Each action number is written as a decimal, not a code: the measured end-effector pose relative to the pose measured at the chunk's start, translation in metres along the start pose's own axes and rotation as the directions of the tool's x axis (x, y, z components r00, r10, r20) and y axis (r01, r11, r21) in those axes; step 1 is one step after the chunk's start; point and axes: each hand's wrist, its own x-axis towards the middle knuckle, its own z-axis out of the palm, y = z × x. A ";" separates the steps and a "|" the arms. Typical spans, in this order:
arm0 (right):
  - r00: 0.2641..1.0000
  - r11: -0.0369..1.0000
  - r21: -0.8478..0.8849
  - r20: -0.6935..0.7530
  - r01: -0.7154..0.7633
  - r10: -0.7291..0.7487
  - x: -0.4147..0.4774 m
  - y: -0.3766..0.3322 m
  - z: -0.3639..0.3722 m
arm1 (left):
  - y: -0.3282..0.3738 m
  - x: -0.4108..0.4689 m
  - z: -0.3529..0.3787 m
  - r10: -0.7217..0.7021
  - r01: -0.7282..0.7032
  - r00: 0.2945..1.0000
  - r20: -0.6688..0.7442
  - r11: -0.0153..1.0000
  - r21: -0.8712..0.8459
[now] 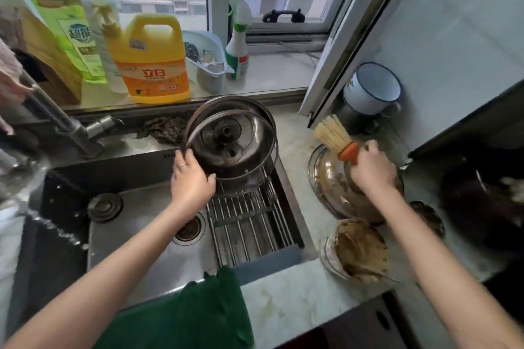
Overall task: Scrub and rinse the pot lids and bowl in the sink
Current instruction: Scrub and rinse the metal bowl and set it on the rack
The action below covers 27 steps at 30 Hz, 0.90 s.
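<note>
The left grip (192,178) is clenched on the left rim of two pot lids (226,136), one glass with a metal band and one steel behind it. The pair stands tilted at the far right corner of the sink (136,235), and its lower edge rests on the wire rack (249,224) that spans the sink's right side. A ring shows on one finger of that grip.

The right grip (371,168) is closed around the orange handle of a bamboo brush (334,133), whose bristles point up and to the far left. It hovers over a soiled glass lid (326,193) lying on the desk (283,306) to the right of the sink. Nearer on the desk, just beside that lid, sits the glass bowl (357,249), smeared with brown residue.

A green cloth (192,309) drapes over the sink's near edge. The drain (188,228) lies just left of the rack, and the tap (71,127) rises at the far left. A yellow detergent jug (153,59) and a spray bottle (238,37) stand on the windowsill, and a white enamel mug (371,88) stands at the far right of the desk.
</note>
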 end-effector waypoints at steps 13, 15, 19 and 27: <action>0.997 0.994 -0.066 0.006 -0.083 0.083 0.013 0.030 0.005 | 0.016 -0.084 -0.004 0.267 -0.240 0.948 0.172 0.957 -0.160; 0.999 0.996 -0.079 0.001 -0.039 0.039 0.012 0.026 -0.005 | 0.014 -0.085 -0.007 0.251 -0.224 0.949 0.189 0.962 -0.156; 1.000 0.996 -0.094 -0.024 0.007 -0.009 0.001 0.017 -0.023 | 0.010 -0.090 -0.011 0.245 -0.210 0.945 0.215 0.962 -0.172; 0.951 0.969 -0.066 -0.187 0.239 -0.247 -0.006 -0.025 -0.049 | -0.008 -0.087 -0.025 0.202 -0.155 0.963 0.178 0.956 -0.248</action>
